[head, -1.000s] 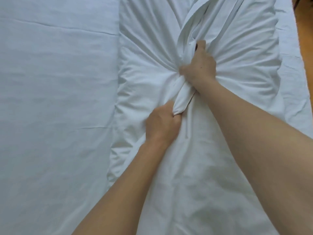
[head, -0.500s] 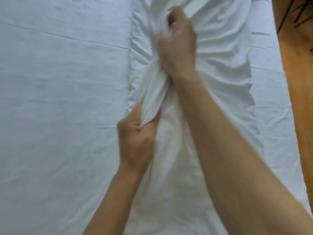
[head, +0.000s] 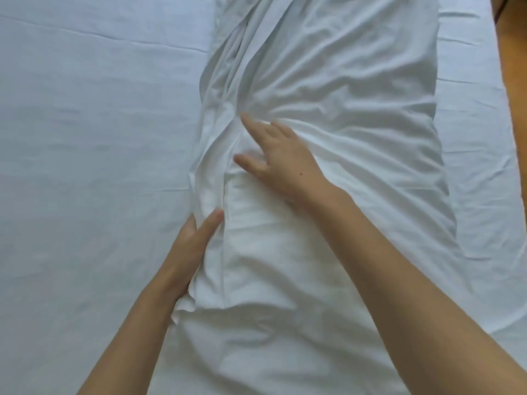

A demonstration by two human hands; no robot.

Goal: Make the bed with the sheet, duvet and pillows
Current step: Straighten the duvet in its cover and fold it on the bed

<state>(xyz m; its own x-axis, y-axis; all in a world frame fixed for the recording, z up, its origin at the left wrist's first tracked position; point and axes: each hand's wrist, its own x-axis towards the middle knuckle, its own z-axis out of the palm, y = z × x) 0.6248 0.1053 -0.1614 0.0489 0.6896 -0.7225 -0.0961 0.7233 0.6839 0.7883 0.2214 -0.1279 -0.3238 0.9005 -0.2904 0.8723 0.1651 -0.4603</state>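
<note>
Head view: right hand [head: 282, 161] laid flat on the white duvet [head: 342, 132], fingers straight and spread, fingertips at the bunched folds running up and away from it. Left hand [head: 194, 240] set against the duvet's folded left edge, fingers straight, thumb on top of the fold, nothing gripped. Duvet stretched lengthwise under and beyond both hands, creased beyond the right hand, smoother nearer the wrists. Pale fitted sheet [head: 85, 138] spread wide to the left of the left hand, a strip also right of the right forearm. Wooden floor [head: 513, 95] at far right.
</note>
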